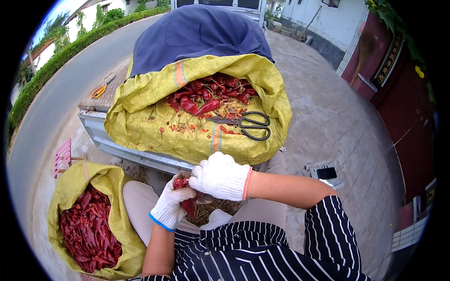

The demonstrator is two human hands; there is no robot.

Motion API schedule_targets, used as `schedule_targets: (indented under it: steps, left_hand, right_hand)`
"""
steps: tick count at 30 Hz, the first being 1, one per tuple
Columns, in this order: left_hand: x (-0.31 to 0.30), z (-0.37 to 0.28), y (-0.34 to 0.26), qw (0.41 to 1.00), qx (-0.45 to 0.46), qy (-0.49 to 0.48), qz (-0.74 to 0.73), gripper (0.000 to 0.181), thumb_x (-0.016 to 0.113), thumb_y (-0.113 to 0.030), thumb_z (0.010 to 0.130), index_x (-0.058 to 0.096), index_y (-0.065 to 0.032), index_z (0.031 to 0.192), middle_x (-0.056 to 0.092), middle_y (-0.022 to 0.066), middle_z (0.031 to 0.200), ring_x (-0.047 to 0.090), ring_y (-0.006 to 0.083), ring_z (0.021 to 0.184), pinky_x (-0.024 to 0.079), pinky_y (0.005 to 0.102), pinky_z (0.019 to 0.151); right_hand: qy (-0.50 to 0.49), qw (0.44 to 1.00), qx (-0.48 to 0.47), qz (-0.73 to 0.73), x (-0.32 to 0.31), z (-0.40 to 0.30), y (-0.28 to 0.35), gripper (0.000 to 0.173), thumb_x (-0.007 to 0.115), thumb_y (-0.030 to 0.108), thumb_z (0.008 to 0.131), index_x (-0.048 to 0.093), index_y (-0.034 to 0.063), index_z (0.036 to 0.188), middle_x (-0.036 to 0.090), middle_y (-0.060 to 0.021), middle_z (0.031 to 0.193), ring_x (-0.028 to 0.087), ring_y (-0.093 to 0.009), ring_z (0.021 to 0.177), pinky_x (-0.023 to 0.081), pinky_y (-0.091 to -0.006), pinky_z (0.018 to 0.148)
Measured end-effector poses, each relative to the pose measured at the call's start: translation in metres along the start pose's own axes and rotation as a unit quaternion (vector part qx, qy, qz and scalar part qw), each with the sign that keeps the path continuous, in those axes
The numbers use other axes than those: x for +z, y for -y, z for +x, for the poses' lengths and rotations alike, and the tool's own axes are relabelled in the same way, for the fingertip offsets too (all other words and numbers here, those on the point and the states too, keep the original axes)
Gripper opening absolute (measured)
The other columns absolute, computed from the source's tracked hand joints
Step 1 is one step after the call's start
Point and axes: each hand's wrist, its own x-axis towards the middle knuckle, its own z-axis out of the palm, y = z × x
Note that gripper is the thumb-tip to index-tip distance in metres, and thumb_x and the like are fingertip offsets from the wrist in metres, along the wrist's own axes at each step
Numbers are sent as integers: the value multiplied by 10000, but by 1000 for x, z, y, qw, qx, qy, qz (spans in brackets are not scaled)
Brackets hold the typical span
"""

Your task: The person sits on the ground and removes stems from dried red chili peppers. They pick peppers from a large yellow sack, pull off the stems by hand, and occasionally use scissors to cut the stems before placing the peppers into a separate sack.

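My left hand (pixel 171 202), in a white knit glove with a blue cuff, is closed around several dried red chili peppers (pixel 189 207) above my lap. My right hand (pixel 221 176), gloved with a red cuff, touches the top of that bunch with bent fingers; whether it grips a pepper or stem is hidden. Beyond both hands lies an open yellow woven sack (pixel 158 130) with red peppers (pixel 211 105) and stem scraps inside its mouth. Black-handled scissors (pixel 240 122) rest on the sack. At lower left stands another yellow sack (pixel 128 239), filled with dried red peppers (pixel 89 228).
A blue cloth (pixel 197 31) covers the back of the large sack, which rests on a metal-edged truck bed (pixel 116 138). Orange-handled pliers or snips (pixel 99 91) lie at its left. A pink-strapped folding stool (pixel 63 158) stands left; a phone (pixel 327 173) lies at right.
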Motion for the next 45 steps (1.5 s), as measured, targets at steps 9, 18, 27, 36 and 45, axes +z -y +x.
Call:
schedule_targets:
  steps: [9, 18, 27, 36, 45]
  left_hand:
    - [4, 6, 13, 999, -41, 33, 13, 581, 718, 106, 700, 518, -4, 1234, 638, 150, 1116, 688, 286, 958, 631, 390, 691]
    - [3, 5, 13, 999, 23, 11, 29, 670, 717, 106, 659, 504, -26, 1280, 644, 121, 1062, 661, 216, 800, 587, 344, 653]
    - [-5, 0, 15, 995, -3, 34, 99, 525, 711, 47, 754, 571, 42, 1261, 667, 76, 962, 679, 169, 780, 585, 315, 677]
    - [11, -5, 21, 969, 49, -38, 239, 233, 709, 26, 782, 668, 50, 1010, 650, 30, 805, 616, 103, 701, 509, 248, 643]
    - [4, -5, 26, 968, 78, -53, 234, 230, 733, 0, 797, 669, 68, 1007, 662, 45, 815, 609, 102, 667, 506, 251, 617]
  right_hand:
    - [-190, 913, 68, 355, 28, -12, -18, 316, 780, 217, 746, 697, 89, 1023, 681, -77, 1012, 668, -238, 949, 532, -369, 815]
    - [-216, 838, 158, 476, 45, -24, -12, 331, 766, 190, 811, 712, 42, 1101, 687, -135, 1019, 693, -239, 908, 549, -348, 811]
    - [-275, 925, 25, 259, 40, -14, -1, 125, 729, 164, 812, 708, 110, 922, 672, -102, 930, 675, -299, 817, 543, -400, 708]
    - [-233, 779, 188, 552, 63, -11, 15, 166, 640, 171, 878, 702, 63, 988, 643, -93, 766, 636, -195, 706, 486, -353, 623]
    - [-128, 343, 351, 861, 59, -4, 26, 157, 570, 232, 988, 654, 105, 950, 516, 38, 707, 375, -48, 479, 280, -210, 428]
